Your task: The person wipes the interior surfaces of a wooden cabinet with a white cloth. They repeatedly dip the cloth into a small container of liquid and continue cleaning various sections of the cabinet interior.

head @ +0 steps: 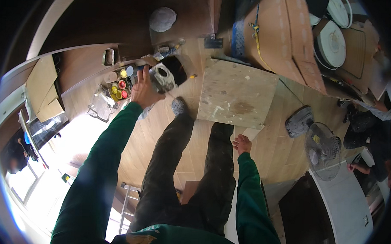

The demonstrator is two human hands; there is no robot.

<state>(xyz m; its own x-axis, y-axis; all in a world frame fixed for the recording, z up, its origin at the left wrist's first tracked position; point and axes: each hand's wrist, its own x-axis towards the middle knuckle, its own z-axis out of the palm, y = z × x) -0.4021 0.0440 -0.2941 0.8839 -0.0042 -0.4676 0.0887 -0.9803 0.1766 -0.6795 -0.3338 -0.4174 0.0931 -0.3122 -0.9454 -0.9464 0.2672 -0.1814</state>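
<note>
My left hand point(145, 90) reaches over a cluster of small cans and jars point(122, 84) with red and yellow tops. Its thumb is spread from the fingers, and the back of the hand hides whatever lies under the palm. Just right of it stands a whitish, smeared container with a round dark hole point(164, 75). My right hand point(242, 144) hangs beside my right leg with curled fingers. By it is a pale flat sheet point(251, 133), partly beneath a stained wooden board point(237, 91); whether the fingers grip the sheet cannot be made out.
A standing fan point(323, 151) is at right, near a crouching person point(369, 125). Large cardboard point(276, 34) and white lidded buckets point(331, 44) stand at upper right. A clear plastic bag point(102, 102) lies left of the cans. A ladder point(127, 203) is behind me.
</note>
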